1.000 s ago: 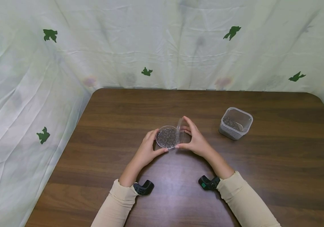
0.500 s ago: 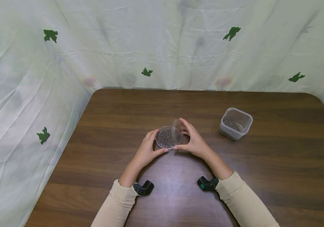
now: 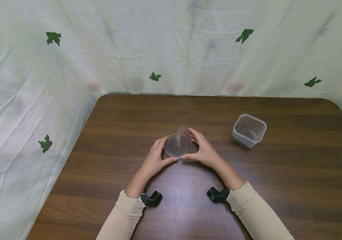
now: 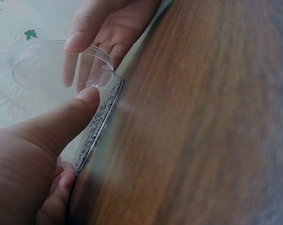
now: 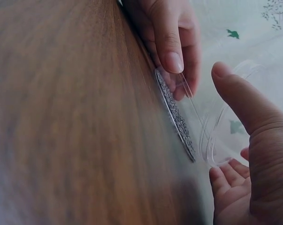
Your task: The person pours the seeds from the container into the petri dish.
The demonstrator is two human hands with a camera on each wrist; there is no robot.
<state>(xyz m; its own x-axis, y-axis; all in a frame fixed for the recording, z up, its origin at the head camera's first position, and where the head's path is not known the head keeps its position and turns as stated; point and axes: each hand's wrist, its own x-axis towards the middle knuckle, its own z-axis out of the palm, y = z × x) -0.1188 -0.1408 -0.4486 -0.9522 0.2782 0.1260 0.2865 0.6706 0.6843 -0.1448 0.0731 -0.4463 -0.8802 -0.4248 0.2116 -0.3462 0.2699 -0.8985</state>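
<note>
On the table in the head view sits a clear petri dish (image 3: 171, 155) filled with small dark grey grains (image 3: 175, 146). My left hand (image 3: 155, 157) grips its left side, thumb at the near rim and fingers at the far rim. Its clear lid (image 3: 183, 130) is tilted over the dish's right part. My right hand (image 3: 203, 151) holds this lid between thumb and fingers. In the left wrist view the lid (image 4: 105, 77) stands slanted above the grains, its far side raised. The right wrist view shows the lid (image 5: 214, 129) beside the dish's grains (image 5: 174, 110).
A clear plastic tub (image 3: 248, 130) partly filled with similar grains stands behind and right of the right hand. The brown wooden table (image 3: 123, 110) meets a pale curtain (image 3: 171, 43) with green bird-like shapes at its back edge. Each wrist wears a black device (image 3: 152, 199).
My right hand has moved slightly left with the lid, which has gone from nearly upright to leaning farther over the dish. The left hand and the dish have stayed in place.
</note>
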